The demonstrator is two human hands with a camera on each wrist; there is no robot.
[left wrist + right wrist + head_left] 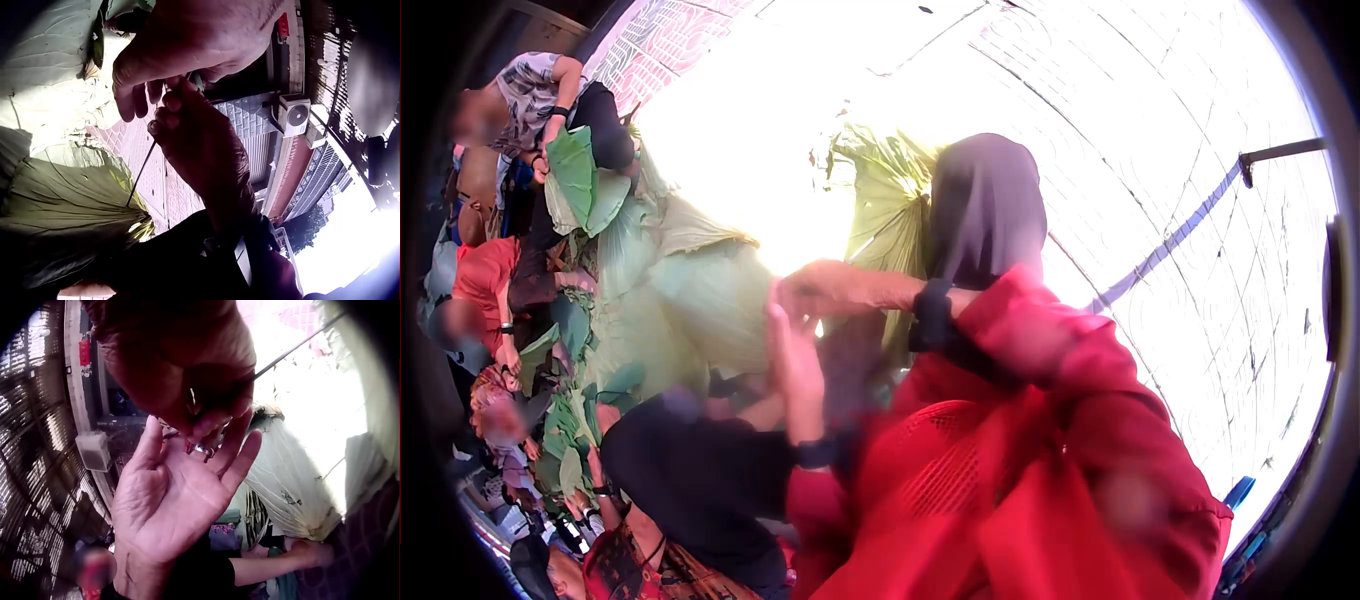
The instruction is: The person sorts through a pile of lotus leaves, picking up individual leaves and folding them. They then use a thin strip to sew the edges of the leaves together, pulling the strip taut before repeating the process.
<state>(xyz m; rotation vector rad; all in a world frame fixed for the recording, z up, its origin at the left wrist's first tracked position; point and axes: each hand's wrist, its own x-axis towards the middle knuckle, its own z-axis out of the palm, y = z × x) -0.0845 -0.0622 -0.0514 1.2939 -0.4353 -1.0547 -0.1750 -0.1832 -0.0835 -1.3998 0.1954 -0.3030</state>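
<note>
My left hand (798, 370) is held up with its palm facing me and its fingers mostly straight; a ring (201, 450) sits on one finger. Right at those fingers, my right hand (850, 288) pinches a thin dark stick (299, 347) between curled fingertips. In the left wrist view the stick slants down from the right fingers towards a large folded green leaf (75, 206). The same kind of gathered leaf (890, 200) lies beside my dark-clad knee (990, 200) in the head view. Where the two hands' fingertips meet is partly hidden by the right hand.
Big pale green leaves (700, 300) spread over the ground to the left. Several people sit along the left side, one in a red shirt (485, 285), one holding green leaves (572, 175). Sunlit paving (1160, 150) stretches on the right. An air-conditioner unit (295, 115) hangs on a wall.
</note>
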